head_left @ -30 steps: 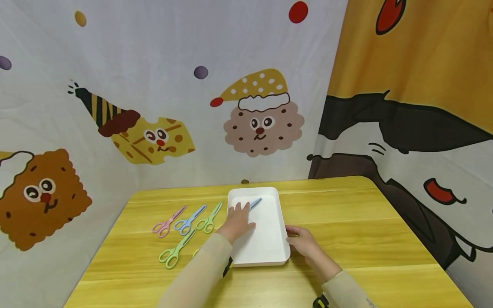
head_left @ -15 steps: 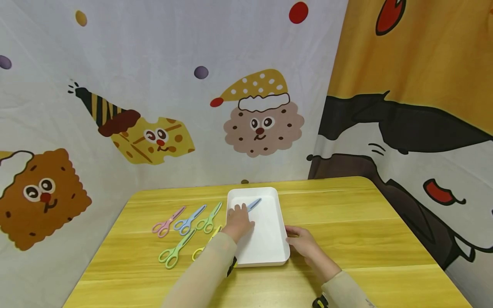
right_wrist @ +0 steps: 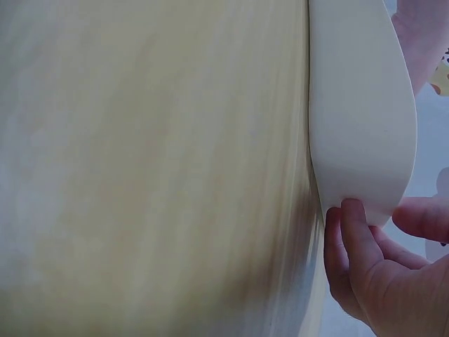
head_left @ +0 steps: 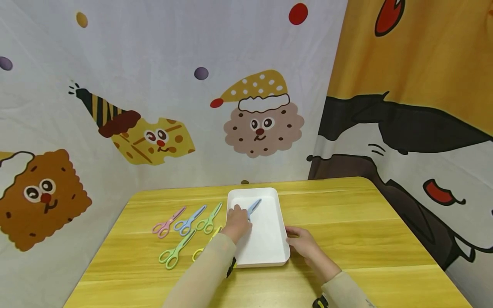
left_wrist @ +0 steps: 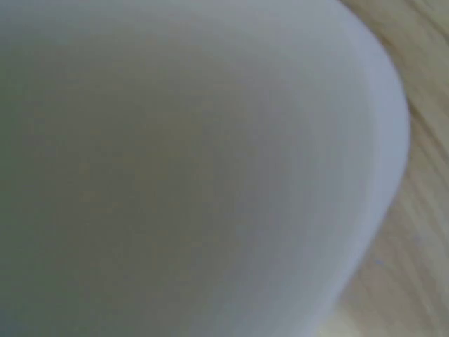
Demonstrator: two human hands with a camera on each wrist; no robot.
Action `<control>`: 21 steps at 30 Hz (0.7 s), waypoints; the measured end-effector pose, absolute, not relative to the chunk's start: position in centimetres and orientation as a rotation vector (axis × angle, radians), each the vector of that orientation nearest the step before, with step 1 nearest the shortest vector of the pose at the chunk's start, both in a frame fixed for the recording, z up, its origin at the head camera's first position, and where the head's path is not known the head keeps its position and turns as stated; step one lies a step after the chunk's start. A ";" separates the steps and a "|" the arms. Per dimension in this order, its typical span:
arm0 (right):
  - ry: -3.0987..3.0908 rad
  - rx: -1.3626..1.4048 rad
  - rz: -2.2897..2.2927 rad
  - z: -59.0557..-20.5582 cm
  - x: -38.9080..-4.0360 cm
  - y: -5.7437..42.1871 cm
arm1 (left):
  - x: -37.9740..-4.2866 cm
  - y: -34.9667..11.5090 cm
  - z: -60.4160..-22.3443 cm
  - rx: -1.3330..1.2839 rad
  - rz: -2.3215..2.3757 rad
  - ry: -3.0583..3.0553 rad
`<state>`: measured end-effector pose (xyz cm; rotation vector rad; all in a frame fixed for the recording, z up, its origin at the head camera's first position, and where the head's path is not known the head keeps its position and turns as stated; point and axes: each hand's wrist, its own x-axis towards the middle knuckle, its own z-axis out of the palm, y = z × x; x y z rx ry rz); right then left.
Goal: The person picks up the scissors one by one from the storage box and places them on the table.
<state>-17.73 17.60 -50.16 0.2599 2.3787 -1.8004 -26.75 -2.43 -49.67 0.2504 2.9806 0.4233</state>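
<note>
A shallow white tray (head_left: 265, 246) lies on the table. My left hand (head_left: 237, 222) is down inside it, fingers bent over a pair of blue scissors (head_left: 253, 207). Their blades point up and to the right past the fingers; the handles are hidden under the hand. At the tray's right side, my right hand (head_left: 302, 241) holds the wall. In the right wrist view its fingertips press the outer face and the thumb (right_wrist: 421, 217) is at the rim. The left wrist view is filled by the blurred tray corner (left_wrist: 280, 175).
Left of the tray lie pink scissors (head_left: 164, 226), another blue pair (head_left: 185, 224), and two green pairs, one farther back (head_left: 208, 222) and one nearer (head_left: 174, 253). Yellow scissors (head_left: 198, 252) are partly covered by the left sleeve. A printed curtain (head_left: 173, 51) hangs behind the table.
My left hand has drawn slightly toward me, its fingers more bent. The blue scissors in the tray have turned steeper, more blade showing. The right hand stays at the tray.
</note>
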 end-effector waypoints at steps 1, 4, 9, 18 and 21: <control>2.377 0.261 -1.803 -50.2 -17.7 17.6 | -26.8 -2.5 -49.7 0.254 0.428 2.981; 2.376 0.263 -1.809 -50.2 -17.7 17.6 | -26.8 -2.6 -49.6 0.259 0.452 2.973; 2.372 0.264 -1.815 -50.2 -17.8 17.5 | -26.6 -2.7 -49.2 0.231 0.518 2.950; 2.401 0.257 -1.784 -50.1 -17.7 17.6 | -26.3 -3.1 -48.6 0.214 0.597 2.937; 2.395 0.257 -1.792 -50.1 -17.7 17.6 | -26.2 -3.1 -48.4 0.239 0.589 2.951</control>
